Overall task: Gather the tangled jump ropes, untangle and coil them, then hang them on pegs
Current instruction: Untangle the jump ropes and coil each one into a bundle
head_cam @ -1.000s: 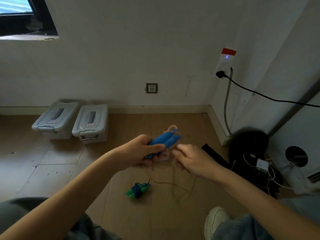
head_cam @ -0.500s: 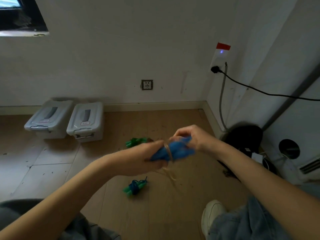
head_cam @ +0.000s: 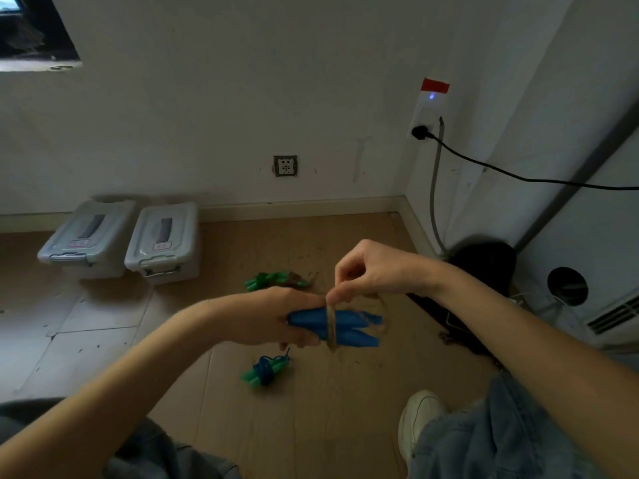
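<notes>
While a tan cord loops round them, the blue handles sit mid-frame above the floor.

Blue handles [head_cam: 340,328]: two, side by side, lying roughly level, tips pointing right; held in the air, not touching the floor.
Tan cord [head_cam: 331,323]: a thin loop crossing the handles near their middle; more of it trails off to the right, too faint to trace.
Left hand [head_cam: 276,316]: fingers curled shut round the near ends of the blue handles, firm grip.
Right hand [head_cam: 371,271]: just above the handles, thumb & forefinger pinched narrow on the tan cord at the top of its loop; other fingers folded in.
Green bundle w/ blue cord [head_cam: 265,370]: on the floor below the hands, handles wrapped, lying apart from them.
Second green bundle [head_cam: 276,280]: on the floor beyond the left hand, partly hidden by it; cord colour hard to tell.
Floor [head_cam: 345,409]: brown boards, scuffed.
Grey lidded boxes [head_cam: 162,242]: two, side by side against the wall at left, well apart from the ropes.
White shoe [head_cam: 420,418]: lower right, beside a denim-clad leg.
Wall socket [head_cam: 285,165]: low on the back wall.
</notes>
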